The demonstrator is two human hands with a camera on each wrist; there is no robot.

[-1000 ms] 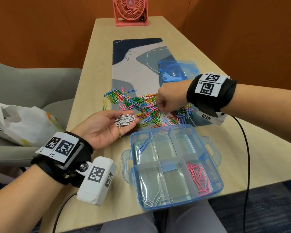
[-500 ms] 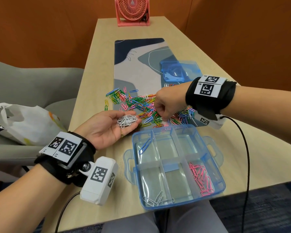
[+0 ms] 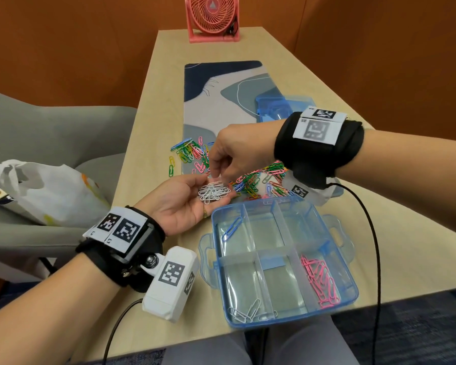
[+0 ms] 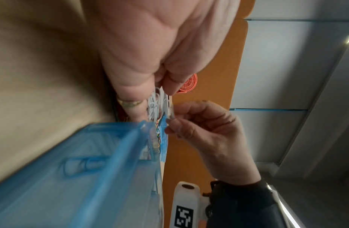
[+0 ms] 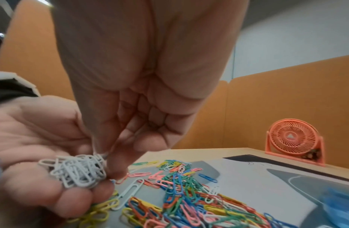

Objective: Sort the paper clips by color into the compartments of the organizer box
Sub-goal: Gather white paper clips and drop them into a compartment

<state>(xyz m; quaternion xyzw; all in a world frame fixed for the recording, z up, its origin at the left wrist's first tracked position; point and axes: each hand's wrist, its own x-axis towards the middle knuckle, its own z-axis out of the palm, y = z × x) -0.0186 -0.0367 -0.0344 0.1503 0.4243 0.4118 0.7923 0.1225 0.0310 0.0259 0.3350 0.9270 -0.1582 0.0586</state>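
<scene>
My left hand lies palm up beside the box's back left corner and carries a heap of white paper clips. Directly above that heap, my right hand pinches one white clip between thumb and forefinger. The mixed coloured clips lie spread on the mat behind the hands. The clear blue organizer box stands open at the table's front edge. It holds pink clips at front right, a few white clips at front left and one blue clip at back left.
The box's blue lid lies on the patterned desk mat behind my right wrist. A pink fan stands at the table's far end. A white plastic bag sits on the grey chair to the left. A black cable trails from my right wrist.
My right hand has left the mixed pile and moved left over my left palm, with a white clip pinched in it. The left hand has stayed palm up with its heap.
</scene>
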